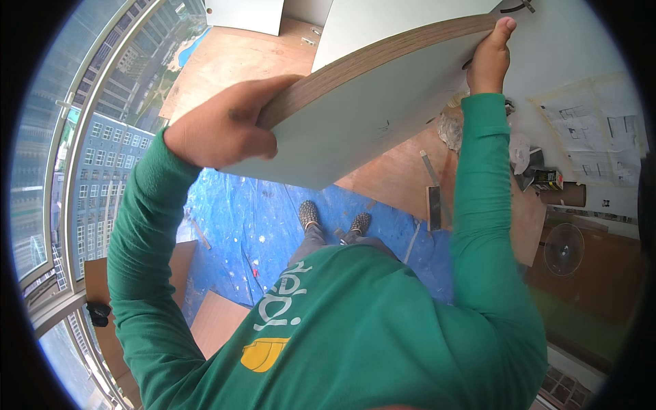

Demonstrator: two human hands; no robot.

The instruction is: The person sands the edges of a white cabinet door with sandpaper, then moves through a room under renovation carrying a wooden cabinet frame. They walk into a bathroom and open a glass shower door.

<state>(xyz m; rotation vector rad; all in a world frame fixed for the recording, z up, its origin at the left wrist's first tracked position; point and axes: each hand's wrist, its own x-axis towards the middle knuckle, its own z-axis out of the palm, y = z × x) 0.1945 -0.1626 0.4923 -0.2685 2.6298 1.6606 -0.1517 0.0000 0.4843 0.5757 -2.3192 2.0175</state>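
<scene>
A white board (369,130) with a wood-grain edge is held up in front of me, slanting from lower left to upper right. My left hand (229,126) grips its left end, the thumb underneath and the fingers closed around the edge, partly hidden. At the far right end, my right hand (490,65) has its thumb by the top corner; the board hides most of its other fingers. A small dark mark shows on the board's white face. Just beyond its wood-grain edge, another white panel (389,31) is visible.
A blue tarp (239,212) covers the floor around my feet. Brown wooden sheets (386,167) lie ahead, with a dark block (434,208) on one. Window frames (85,164) line the left side. To the right are a round fan (564,249) and paper drawings (591,123) on the wall.
</scene>
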